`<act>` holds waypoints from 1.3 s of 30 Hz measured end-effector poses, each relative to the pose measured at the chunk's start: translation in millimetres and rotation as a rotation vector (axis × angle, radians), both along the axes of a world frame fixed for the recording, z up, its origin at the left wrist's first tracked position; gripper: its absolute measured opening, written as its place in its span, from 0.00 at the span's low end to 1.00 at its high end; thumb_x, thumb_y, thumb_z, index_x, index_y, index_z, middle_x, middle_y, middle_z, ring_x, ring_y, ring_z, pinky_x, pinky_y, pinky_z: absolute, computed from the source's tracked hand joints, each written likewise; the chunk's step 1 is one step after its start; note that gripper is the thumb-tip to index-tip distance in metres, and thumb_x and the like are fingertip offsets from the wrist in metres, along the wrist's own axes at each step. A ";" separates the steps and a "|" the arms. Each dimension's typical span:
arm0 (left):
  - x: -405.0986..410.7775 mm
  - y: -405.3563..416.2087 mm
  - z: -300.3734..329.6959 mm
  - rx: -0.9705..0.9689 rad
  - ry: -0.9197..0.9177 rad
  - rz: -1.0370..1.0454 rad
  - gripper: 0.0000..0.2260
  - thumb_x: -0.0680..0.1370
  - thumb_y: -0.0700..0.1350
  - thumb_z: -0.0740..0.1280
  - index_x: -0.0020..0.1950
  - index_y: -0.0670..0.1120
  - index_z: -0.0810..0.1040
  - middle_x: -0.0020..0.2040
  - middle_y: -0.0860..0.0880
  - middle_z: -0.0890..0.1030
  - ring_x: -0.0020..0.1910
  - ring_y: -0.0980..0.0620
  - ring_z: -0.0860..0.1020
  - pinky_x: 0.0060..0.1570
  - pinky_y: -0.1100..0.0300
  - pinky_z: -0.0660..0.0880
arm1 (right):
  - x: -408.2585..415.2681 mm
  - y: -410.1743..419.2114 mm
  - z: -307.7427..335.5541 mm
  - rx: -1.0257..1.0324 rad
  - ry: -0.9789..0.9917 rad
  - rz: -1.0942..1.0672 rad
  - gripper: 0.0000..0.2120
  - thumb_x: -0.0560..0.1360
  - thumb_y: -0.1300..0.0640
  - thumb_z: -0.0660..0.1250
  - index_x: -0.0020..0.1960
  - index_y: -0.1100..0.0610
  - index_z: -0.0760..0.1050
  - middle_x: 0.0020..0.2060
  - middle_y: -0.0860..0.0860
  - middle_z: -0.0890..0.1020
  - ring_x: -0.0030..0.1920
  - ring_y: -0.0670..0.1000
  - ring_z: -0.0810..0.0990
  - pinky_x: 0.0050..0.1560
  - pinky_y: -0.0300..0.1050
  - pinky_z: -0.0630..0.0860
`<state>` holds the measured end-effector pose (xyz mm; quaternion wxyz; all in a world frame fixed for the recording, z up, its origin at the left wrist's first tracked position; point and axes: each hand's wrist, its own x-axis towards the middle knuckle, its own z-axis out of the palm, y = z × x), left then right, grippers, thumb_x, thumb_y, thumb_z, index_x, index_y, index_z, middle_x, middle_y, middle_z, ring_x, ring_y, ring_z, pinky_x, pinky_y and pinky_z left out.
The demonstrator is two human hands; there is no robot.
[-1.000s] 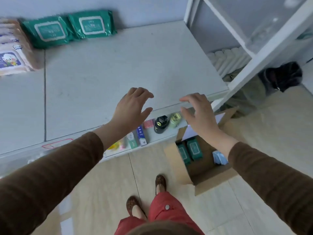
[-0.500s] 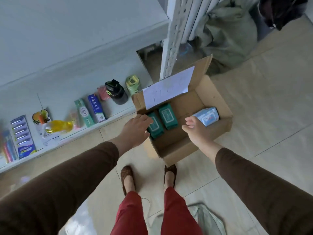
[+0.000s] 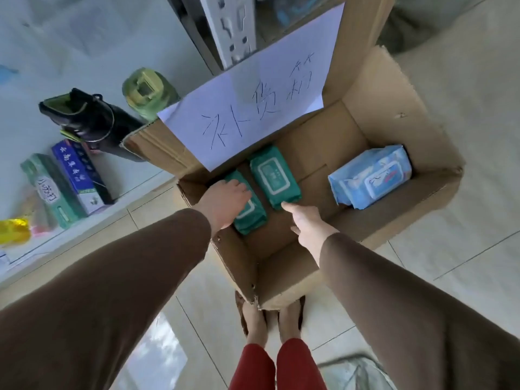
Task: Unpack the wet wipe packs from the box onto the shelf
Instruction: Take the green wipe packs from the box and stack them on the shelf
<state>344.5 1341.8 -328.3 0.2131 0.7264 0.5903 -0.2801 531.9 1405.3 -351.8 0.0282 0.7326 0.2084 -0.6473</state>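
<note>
- Now my left hand (image 3: 225, 202) lies on the left green pack (image 3: 249, 213), fingers spread flat on it.
- Right hand (image 3: 305, 220): one outstretched fingertip touches the near end of the right green pack (image 3: 274, 175) in the box (image 3: 399, 108); grip unclear.

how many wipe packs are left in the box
3. Two green packs lie side by side at the box's left end, one under the left hand, the other touched by the right hand. A blue pack lies at the right. The paper sheet may hide more.

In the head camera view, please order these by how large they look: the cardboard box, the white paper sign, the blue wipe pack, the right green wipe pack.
1. cardboard box
2. white paper sign
3. blue wipe pack and right green wipe pack: they look alike in size, so I do not rank them.
</note>
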 end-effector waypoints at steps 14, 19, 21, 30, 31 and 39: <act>-3.8 26.1 -76.0 0.003 0.140 -0.257 0.24 0.77 0.46 0.67 0.71 0.46 0.65 0.65 0.45 0.74 0.66 0.43 0.69 0.67 0.48 0.62 | -46.7 17.6 -93.7 0.041 -0.122 -0.345 0.47 0.58 0.38 0.81 0.67 0.62 0.68 0.58 0.52 0.78 0.57 0.54 0.78 0.62 0.54 0.76; 10.8 28.2 -64.6 -0.009 0.268 -0.354 0.16 0.78 0.49 0.65 0.65 0.45 0.75 0.61 0.47 0.77 0.63 0.44 0.68 0.63 0.51 0.64 | -38.8 12.6 -83.8 0.041 0.087 -0.443 0.27 0.63 0.54 0.83 0.57 0.59 0.79 0.52 0.55 0.85 0.52 0.56 0.83 0.61 0.53 0.78; 14.8 25.5 -52.7 -0.005 0.250 -0.347 0.16 0.77 0.49 0.68 0.63 0.47 0.78 0.60 0.47 0.77 0.63 0.43 0.68 0.65 0.49 0.63 | -28.8 18.3 -73.9 0.078 0.096 -0.435 0.26 0.64 0.56 0.83 0.58 0.59 0.78 0.52 0.54 0.85 0.52 0.55 0.83 0.59 0.51 0.78; 47.2 -1.7 75.5 0.044 0.066 -0.097 0.29 0.71 0.57 0.75 0.67 0.51 0.69 0.60 0.48 0.80 0.60 0.45 0.76 0.65 0.46 0.66 | -1.8 54.2 35.1 0.168 0.137 -0.122 0.29 0.63 0.52 0.81 0.59 0.58 0.75 0.56 0.56 0.83 0.50 0.55 0.83 0.57 0.52 0.80; 47.7 -5.2 98.7 0.073 0.053 -0.060 0.27 0.71 0.58 0.74 0.66 0.52 0.70 0.59 0.49 0.81 0.59 0.46 0.76 0.63 0.48 0.67 | 7.1 52.2 58.6 0.180 0.157 -0.079 0.26 0.63 0.51 0.80 0.57 0.57 0.77 0.55 0.56 0.84 0.50 0.54 0.84 0.59 0.53 0.80; 3.8 -79.0 345.8 0.120 -0.201 0.582 0.20 0.70 0.64 0.71 0.54 0.55 0.70 0.50 0.53 0.80 0.50 0.48 0.78 0.47 0.53 0.75 | 44.2 6.7 320.4 0.165 0.567 -0.009 0.24 0.74 0.59 0.72 0.69 0.56 0.73 0.63 0.55 0.81 0.64 0.57 0.79 0.64 0.63 0.75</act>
